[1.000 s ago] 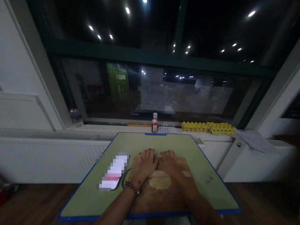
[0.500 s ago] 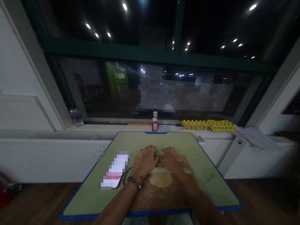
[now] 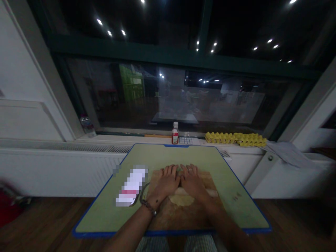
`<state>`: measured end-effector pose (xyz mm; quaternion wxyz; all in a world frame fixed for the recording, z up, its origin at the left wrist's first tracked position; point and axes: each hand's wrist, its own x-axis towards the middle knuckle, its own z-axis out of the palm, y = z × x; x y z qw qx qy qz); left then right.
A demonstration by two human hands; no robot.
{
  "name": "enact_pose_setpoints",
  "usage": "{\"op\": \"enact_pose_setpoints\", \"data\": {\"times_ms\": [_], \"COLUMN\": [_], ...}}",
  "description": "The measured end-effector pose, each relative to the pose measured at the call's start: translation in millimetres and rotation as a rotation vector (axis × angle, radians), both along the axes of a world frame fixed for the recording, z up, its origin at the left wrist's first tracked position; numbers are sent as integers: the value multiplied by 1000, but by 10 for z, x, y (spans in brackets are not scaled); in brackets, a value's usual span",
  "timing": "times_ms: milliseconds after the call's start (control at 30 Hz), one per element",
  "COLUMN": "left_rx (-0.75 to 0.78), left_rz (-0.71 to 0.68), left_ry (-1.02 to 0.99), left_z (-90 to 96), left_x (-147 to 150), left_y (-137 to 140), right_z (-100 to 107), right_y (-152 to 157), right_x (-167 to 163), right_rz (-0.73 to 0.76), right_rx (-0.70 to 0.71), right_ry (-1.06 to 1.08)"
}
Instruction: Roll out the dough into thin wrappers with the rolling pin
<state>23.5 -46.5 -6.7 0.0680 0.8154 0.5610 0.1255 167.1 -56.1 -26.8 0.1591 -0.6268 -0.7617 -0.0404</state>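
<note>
a flat piece of dough (image 3: 181, 201) lies on a wooden board (image 3: 181, 219), just on the near side of a pale rolling pin (image 3: 180, 191). the left hand (image 3: 169, 180) and right hand (image 3: 192, 180) lie side by side over the pin, palms down, fingers stretched out. left of the board, a phone (image 3: 132, 185) rests on the green surface (image 3: 245, 213). beyond, a small bottle (image 3: 175, 135) and yellow egg trays (image 3: 235, 139) sit on the windowsill (image 3: 120, 139).

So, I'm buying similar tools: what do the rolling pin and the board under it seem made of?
Rolling pin: probably wood, matte, from its pale, unshiny surface, though possibly plastic. Board: likely wood, dull finish, given its uneven brown tones.
</note>
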Motion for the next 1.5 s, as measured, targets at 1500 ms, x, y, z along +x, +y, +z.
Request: {"op": "enact_pose_setpoints", "data": {"times_ms": [1500], "left_rx": [801], "left_rz": [-94], "left_ry": [180], "left_z": [-787], "left_x": [-448], "left_y": [-1190], "right_z": [-827], "right_y": [-1234], "right_x": [315], "right_rz": [-18], "right_rx": [603], "right_ry": [-154]}}
